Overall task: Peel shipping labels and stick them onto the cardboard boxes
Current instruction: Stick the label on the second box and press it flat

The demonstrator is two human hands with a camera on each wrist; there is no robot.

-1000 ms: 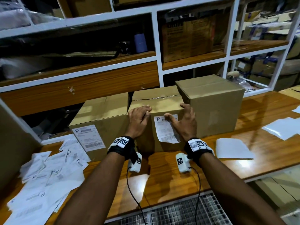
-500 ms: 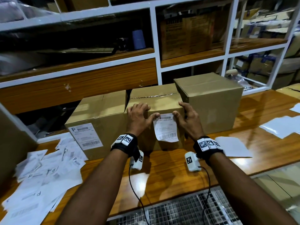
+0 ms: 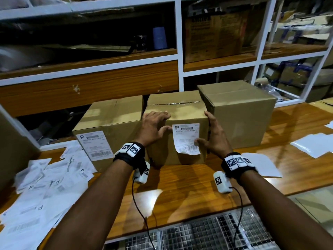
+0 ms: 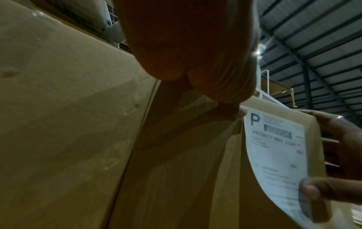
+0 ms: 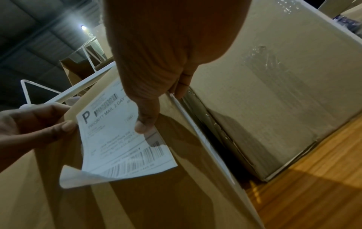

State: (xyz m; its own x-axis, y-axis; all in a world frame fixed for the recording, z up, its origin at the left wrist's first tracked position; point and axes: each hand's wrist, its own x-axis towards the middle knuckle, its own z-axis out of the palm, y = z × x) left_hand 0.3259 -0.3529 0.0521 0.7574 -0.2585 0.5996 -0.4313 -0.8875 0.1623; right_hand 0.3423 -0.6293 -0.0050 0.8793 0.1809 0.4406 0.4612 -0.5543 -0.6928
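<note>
Three cardboard boxes stand in a row on the wooden table. On the front face of the middle box (image 3: 180,109) hangs a white shipping label (image 3: 186,138); its top lies flat and its lower left corner curls away from the cardboard (image 5: 82,178). My left hand (image 3: 156,125) rests on the box's top left edge, thumb touching the label's upper left corner (image 4: 248,114). My right hand (image 3: 214,136) lies along the box's right edge, and its thumb (image 5: 145,124) presses the label's right side.
The left box (image 3: 111,116) carries a stuck label (image 3: 93,145); the taller right box (image 3: 241,112) shows none. A loose pile of labels (image 3: 36,186) covers the table's left end. White backing sheets (image 3: 261,165) lie to the right. Shelves stand close behind.
The label has gone up onto the box's front face. My right thumb has slid from the label's top corner down its right side. My left thumb stays at the top left corner.
</note>
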